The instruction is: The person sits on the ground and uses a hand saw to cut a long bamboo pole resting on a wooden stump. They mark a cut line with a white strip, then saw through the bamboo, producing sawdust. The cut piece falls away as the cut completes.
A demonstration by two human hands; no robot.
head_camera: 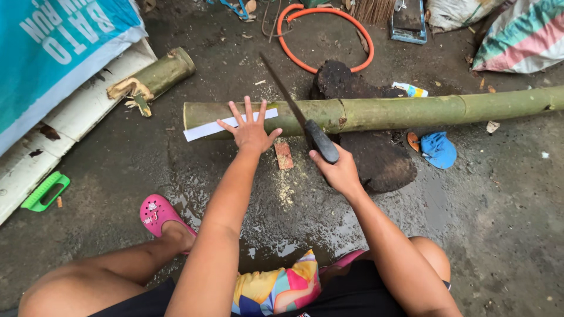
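Note:
A long green bamboo pole [399, 110] lies across the wet concrete, propped on a dark wood block [376, 158]. My left hand [249, 129] presses flat, fingers spread, on the pole's left part, holding down a white paper strip [205, 129]. In my right hand [338, 170] is the black handle of a thin-bladed saw [288, 97]. Its blade rests across the pole just right of the left hand. Sawdust lies on the ground below.
A short bamboo offcut [155, 76] lies at upper left beside a white board and blue banner [53, 41]. An orange hose loop [326, 35], a blue cloth [439, 149], a green brush [44, 191] and sacks [517, 35] lie around. My pink sandal [155, 214] sits near left.

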